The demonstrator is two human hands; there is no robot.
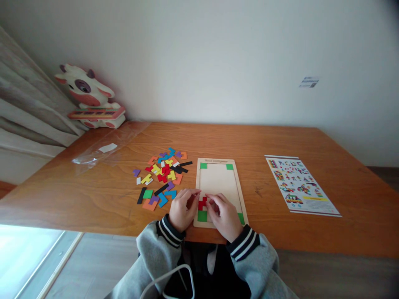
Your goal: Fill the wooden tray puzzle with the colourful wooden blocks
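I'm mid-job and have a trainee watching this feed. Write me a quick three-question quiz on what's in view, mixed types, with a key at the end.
1. What lies flat to the right of the wooden tray?
2. True or false: a green square sits at each of the tray's four corners.
3. Fill in the blank: the tray piece between the left hand and the right hand is ____ in color.

Key:
1. A printed sheet with small colored figures.
2. True; the near right one is partly covered.
3. Red.
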